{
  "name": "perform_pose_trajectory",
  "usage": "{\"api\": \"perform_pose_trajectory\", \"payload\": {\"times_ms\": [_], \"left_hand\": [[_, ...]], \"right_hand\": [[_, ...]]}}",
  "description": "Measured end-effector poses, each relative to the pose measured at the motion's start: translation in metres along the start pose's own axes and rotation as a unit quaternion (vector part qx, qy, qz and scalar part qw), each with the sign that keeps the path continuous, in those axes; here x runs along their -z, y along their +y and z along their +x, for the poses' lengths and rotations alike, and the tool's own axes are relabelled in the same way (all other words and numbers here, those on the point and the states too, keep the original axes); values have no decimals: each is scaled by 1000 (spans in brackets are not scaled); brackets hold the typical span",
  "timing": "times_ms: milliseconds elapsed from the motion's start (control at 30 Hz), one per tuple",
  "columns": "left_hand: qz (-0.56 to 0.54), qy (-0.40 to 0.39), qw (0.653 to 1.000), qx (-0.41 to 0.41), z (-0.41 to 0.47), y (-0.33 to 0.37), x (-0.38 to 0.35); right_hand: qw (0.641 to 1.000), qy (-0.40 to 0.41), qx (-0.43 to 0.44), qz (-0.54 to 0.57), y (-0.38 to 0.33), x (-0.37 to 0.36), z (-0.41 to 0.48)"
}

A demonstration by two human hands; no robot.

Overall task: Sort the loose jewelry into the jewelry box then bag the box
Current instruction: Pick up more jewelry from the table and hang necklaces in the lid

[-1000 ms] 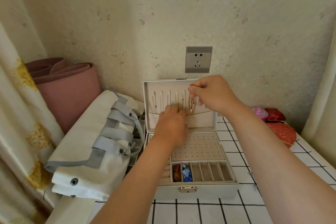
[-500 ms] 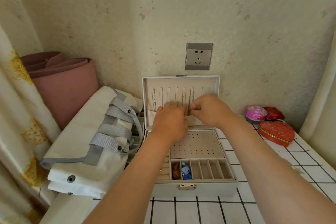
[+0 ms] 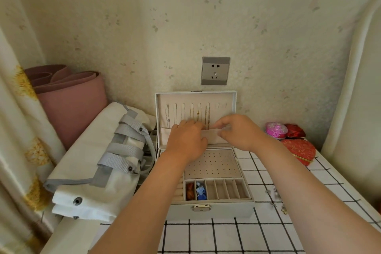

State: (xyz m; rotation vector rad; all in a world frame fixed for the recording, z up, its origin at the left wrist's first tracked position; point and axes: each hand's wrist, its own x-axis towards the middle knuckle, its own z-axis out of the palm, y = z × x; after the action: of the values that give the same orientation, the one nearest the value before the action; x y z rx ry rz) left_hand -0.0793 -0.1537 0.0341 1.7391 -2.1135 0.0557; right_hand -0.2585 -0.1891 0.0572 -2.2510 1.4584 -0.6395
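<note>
I see jewelry box [image 3: 226, 210] open on counter [image 3: 226, 237]; right grip [image 3: 241, 132] pinches lid pocket [image 3: 210, 133] edge; left grip [image 3: 186, 140] curls fingers on same edge; necklaces [image 3: 207, 115] hang above.

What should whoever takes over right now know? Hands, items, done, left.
Left hand: fingertips at the rim of the lid pocket; grip hidden.
Right hand: pinches the pocket rim.
Jewelry box: open on the checked table, lid upright. Necklaces hang in the lid slots, ends at the pocket. Red-orange piece and blue piece sit in the two leftmost front compartments.
Done: those pieces sorted.
Left: tuck the chain ends in, sort the loose pieces on the table right of the box, close it, put it in the white bag on its left.
</note>
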Motion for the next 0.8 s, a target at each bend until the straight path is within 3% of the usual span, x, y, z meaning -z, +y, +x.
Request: {"api": "perform_pose_trajectory", "payload": {"times_ms": [167, 333, 600, 800], "left_hand": [[-96, 5, 995, -24, -1, 34, 9], [-162, -47, 985, -37, -1, 81, -5], [-94, -150, 978, -106, 7, 143, -54], [-54, -198, 971, -121, 17, 161, -89]], "right_hand": [[998, 51, -22, 25, 21, 31, -28], [996, 46, -71, -19, 67, 53, -67], [988, -34, -141, -56, 146, 54, -114], [984, -62, -146, -77, 169, 42, -116]]}}
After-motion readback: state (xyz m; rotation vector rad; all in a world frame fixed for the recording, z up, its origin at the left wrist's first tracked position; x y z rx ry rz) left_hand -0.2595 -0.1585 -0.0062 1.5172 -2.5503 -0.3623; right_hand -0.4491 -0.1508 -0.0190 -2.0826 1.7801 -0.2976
